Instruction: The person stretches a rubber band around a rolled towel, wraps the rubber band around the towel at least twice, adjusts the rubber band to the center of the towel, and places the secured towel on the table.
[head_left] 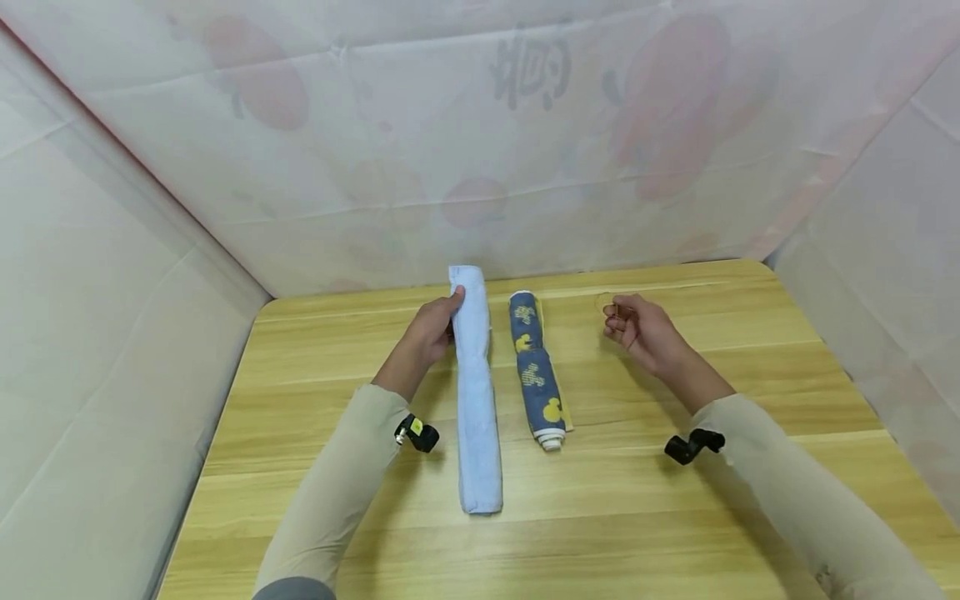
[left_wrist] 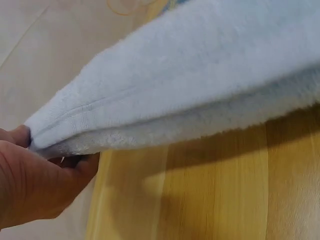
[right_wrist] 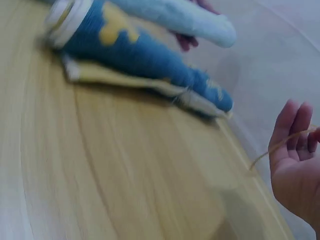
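A long light-blue rolled towel (head_left: 477, 392) lies lengthwise on the wooden table (head_left: 675, 500). My left hand (head_left: 433, 329) grips its far end, thumb on top. In the left wrist view that end of the towel (left_wrist: 200, 85) is raised off the wood, with a shadow beneath it, and my left hand's fingers (left_wrist: 35, 185) are curled under it. A shorter dark-blue roll with yellow figures (head_left: 536, 371) lies just to the right, also seen in the right wrist view (right_wrist: 145, 55). My right hand (head_left: 637, 327) hovers right of it and pinches a thin tan rubber band (right_wrist: 280, 145).
White cloth walls (head_left: 150, 250) enclose the table on the left, back and right. Bare wood lies in front of both rolls and to the right of my right hand. Black camera mounts sit on both wrists.
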